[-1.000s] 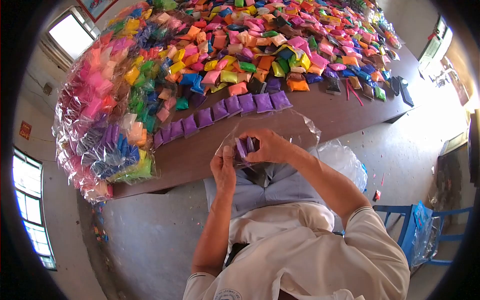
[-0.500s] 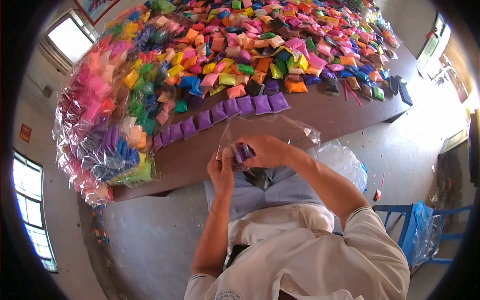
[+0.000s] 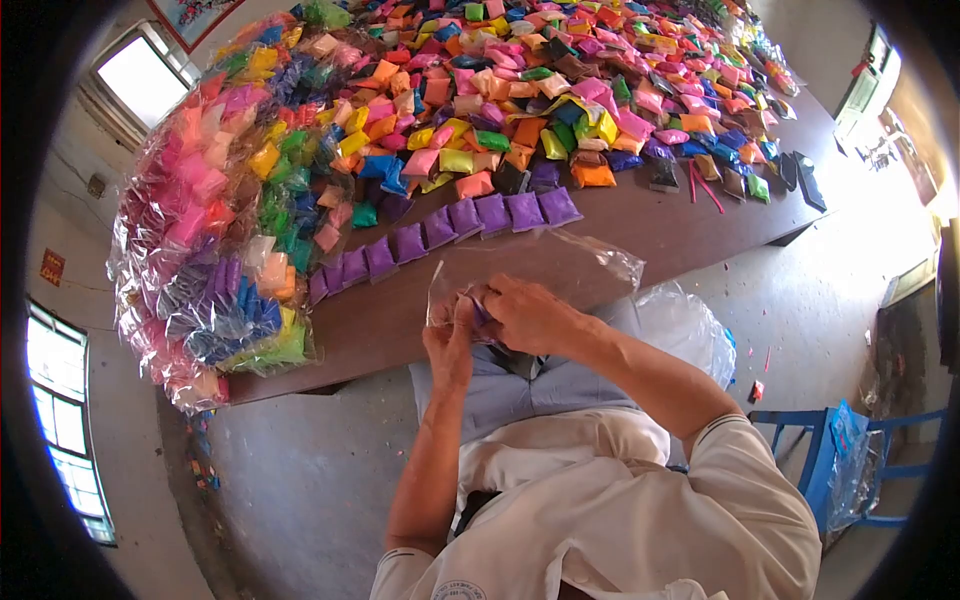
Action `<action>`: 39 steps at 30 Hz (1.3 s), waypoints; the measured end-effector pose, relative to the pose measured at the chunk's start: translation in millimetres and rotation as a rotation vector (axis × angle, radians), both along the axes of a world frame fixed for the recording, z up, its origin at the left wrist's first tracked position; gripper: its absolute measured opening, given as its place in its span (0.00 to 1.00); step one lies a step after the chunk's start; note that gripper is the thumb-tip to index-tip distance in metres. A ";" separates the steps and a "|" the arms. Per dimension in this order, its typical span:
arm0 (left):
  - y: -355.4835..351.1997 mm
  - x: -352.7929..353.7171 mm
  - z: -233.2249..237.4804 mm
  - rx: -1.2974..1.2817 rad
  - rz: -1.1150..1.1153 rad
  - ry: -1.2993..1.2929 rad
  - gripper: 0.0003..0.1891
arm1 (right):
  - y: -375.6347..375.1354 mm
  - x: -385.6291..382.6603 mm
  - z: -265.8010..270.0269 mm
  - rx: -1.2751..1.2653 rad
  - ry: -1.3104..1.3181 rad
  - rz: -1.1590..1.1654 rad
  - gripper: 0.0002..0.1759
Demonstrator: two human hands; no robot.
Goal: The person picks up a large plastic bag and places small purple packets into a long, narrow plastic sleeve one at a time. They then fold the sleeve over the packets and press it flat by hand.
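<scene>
Over my lap, at the table's near edge, both hands meet at a clear plastic bag [image 3: 590, 258]. My left hand [image 3: 450, 345] is closed, thumb up, pinching the bag at its left side. My right hand [image 3: 528, 315] is closed too, its bent fingers around small purple packets [image 3: 482, 312] inside the film. Only a sliver of purple shows between the two hands; the rest is hidden by the fingers. Just beyond, a slanting row of several purple packets [image 3: 438, 228] lies on the brown table [image 3: 360, 335].
A large heap of colourful packets [image 3: 500, 80] covers the table's far side. Big clear bags filled with packets [image 3: 210, 250] stand at left. Pink strips [image 3: 705, 185] and a black object [image 3: 808, 180] lie at right. A blue chair [image 3: 815, 470] stands lower right.
My right hand has turned and closed in against the left, so less of the purple packets shows. The bag's film has shifted slightly; the row on the table is unchanged.
</scene>
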State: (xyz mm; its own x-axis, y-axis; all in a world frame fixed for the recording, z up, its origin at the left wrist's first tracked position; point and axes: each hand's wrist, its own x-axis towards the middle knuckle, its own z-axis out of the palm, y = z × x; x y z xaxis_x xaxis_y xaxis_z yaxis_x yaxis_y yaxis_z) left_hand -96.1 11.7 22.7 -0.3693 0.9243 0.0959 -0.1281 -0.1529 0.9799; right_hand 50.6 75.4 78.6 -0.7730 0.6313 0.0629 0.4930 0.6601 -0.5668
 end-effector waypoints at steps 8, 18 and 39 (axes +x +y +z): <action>0.8 0.8 -1.7 0.025 0.064 0.185 0.17 | -13.9 12.0 9.6 -0.022 0.060 -0.109 0.32; -2.3 5.5 0.1 0.051 0.009 0.042 0.20 | -6.7 21.0 -6.5 0.036 0.102 -0.059 0.29; 0.4 19.9 1.0 0.023 0.164 0.298 0.13 | -28.8 31.3 12.6 0.180 0.045 0.006 0.19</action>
State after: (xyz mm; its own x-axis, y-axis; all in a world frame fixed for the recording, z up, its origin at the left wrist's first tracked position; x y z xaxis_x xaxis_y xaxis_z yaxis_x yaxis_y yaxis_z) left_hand -76.1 12.1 23.6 -0.4653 0.8513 0.2424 0.1911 -0.1708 0.9666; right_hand 81.8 46.6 91.2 -0.7707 0.6020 0.2089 0.4654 0.7557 -0.4608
